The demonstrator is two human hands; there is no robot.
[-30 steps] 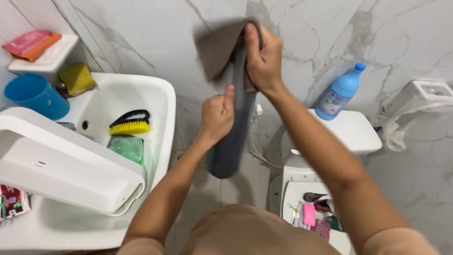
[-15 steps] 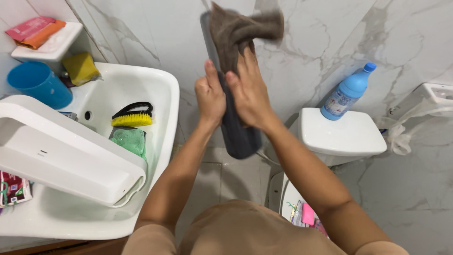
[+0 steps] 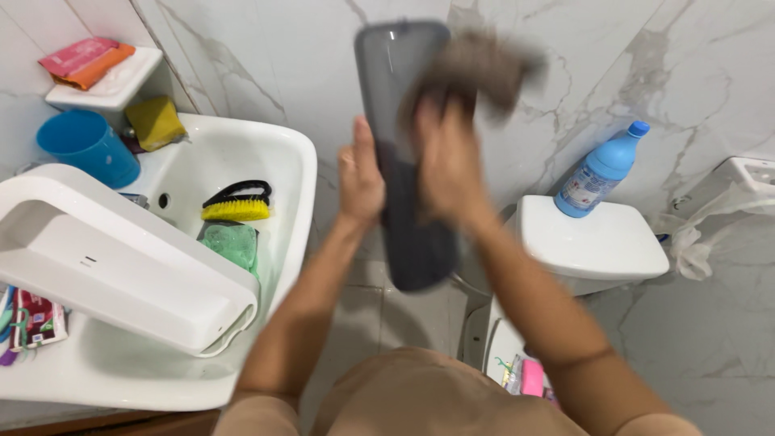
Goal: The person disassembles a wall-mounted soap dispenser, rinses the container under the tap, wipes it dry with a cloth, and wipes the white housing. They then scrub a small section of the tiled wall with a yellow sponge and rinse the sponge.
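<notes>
Grey tray (image 3: pixel 401 145), a long, narrow piece of dark plastic with rounded ends, is held up in the air in front of the marble wall (image 3: pixel 266 56), between the sink (image 3: pixel 278 153) and the toilet tank (image 3: pixel 589 238). Its long axis runs nearly upright, leaning a little so that the top end sits further left than the bottom end, which hangs above the floor tiles.

Left hand (image 3: pixel 361 173) grips the tray's left edge about halfway down, fingers wrapped behind it and thumb along the front, so most of the tray's length stands above that hold. Right hand (image 3: pixel 446 165) presses a brown cloth (image 3: pixel 476 69) against the tray's right side and front, just beside the left hand and slightly higher; the cloth bunches out past the upper right edge. The right hand and cloth are smeared by motion, so how tightly the fingers close on the cloth I cannot tell for sure, though it looks pinned under the palm.

Both hands lie close together at the tray's middle, with the right one nearer the unwiped upper end.

In the sink lie a yellow brush (image 3: pixel 236 202) and a green cloth (image 3: pixel 232 241), with a white bin (image 3: pixel 121 266) resting across the rim. A blue bottle (image 3: pixel 601 171) stands on the tank.
</notes>
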